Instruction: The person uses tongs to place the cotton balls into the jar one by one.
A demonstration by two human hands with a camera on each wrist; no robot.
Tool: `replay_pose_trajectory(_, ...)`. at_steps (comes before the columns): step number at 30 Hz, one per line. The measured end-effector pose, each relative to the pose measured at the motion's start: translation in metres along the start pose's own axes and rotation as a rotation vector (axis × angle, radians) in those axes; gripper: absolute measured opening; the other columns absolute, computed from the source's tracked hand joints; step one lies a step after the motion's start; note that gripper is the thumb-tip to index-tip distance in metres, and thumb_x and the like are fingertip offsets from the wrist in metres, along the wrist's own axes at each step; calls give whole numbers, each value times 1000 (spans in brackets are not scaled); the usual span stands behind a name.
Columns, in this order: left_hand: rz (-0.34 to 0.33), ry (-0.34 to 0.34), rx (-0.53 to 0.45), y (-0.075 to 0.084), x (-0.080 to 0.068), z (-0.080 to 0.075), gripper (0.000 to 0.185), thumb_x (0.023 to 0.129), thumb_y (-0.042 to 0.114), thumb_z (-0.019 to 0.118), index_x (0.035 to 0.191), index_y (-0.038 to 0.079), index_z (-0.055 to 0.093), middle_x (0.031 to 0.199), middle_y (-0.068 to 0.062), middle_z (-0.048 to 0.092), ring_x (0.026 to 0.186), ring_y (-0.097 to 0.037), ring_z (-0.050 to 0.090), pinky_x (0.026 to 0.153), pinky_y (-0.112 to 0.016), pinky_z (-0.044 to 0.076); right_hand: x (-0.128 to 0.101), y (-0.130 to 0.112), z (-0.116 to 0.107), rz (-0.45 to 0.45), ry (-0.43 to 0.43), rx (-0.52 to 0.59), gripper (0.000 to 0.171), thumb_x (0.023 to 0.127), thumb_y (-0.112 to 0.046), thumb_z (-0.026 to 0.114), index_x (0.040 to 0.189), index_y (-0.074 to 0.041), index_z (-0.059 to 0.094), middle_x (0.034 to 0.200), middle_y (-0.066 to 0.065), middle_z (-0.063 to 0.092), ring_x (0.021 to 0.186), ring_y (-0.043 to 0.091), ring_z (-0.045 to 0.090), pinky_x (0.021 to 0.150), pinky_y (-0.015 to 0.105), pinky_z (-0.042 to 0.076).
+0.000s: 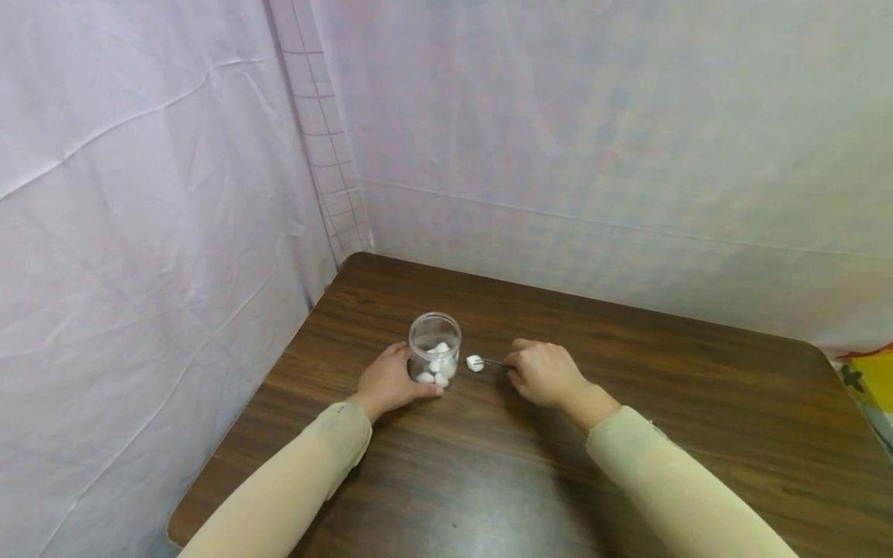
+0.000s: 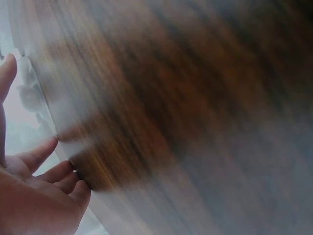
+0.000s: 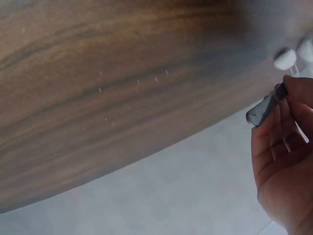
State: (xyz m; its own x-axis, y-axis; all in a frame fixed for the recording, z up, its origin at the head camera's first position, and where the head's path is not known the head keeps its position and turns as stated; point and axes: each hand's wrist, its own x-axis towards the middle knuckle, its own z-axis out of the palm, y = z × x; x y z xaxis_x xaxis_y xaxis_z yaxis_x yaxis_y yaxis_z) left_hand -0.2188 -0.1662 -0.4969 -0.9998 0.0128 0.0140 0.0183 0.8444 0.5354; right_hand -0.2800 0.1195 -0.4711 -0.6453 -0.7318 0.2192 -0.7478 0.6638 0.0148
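Observation:
A clear, lidless jar stands upright on the table, with several white cotton balls inside. My left hand grips its left side, thumb at the front and fingers around the back. Just right of the jar, apart from it, is a single white cotton ball at the tips of metal tweezers. My right hand pinches the tweezers near their middle. In the right wrist view the broad end of the tweezers sticks out past the thumb and fingers. Only part of the jar shows in the left wrist view.
The brown wood-grain table has rounded corners. Pale cloth hangs behind it, and more cloth hangs along its left side. Something yellow and red lies beyond the right edge.

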Motion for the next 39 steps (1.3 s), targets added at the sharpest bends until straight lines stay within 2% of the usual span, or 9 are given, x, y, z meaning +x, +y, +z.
replay_pose_trajectory(8, -1, 3, -5, 1, 0, 0, 91, 68, 61, 85, 140, 12, 58, 148, -13, 48, 133, -30, 46, 103, -52, 43, -1, 0, -3, -20, -17, 5, 17, 83, -15, 74, 100, -11, 77, 92, 0, 64, 75, 22, 67, 56, 40, 56)
replay_pose_trajectory(19, 3, 5, -1, 1, -1, -1, 91, 68, 61, 84, 139, 10, 57, 147, -13, 48, 133, -31, 46, 103, -51, 43, -2, -1, -2, -47, -9, -14, 16, 83, -13, 74, 98, -11, 77, 96, 2, 67, 79, 25, 69, 58, 41, 57)
replay_pose_trajectory(31, 1, -5, 0, 2, -2, -1, 91, 69, 60, 84, 140, 10, 57, 147, -13, 48, 133, -31, 46, 103, -52, 43, -2, 3, 5, -47, 38, -74, 14, 80, -13, 70, 91, -14, 77, 85, -3, 59, 68, 19, 63, 44, 36, 48)
replay_pose_trajectory(39, 6, 4, -5, 2, -2, -2, 90, 70, 60, 84, 140, 10, 57, 148, -14, 48, 134, -31, 46, 103, -52, 43, -6, 7, 0, -25, 73, -82, 12, 80, -14, 70, 90, -15, 77, 84, -4, 59, 69, 18, 63, 43, 35, 47)
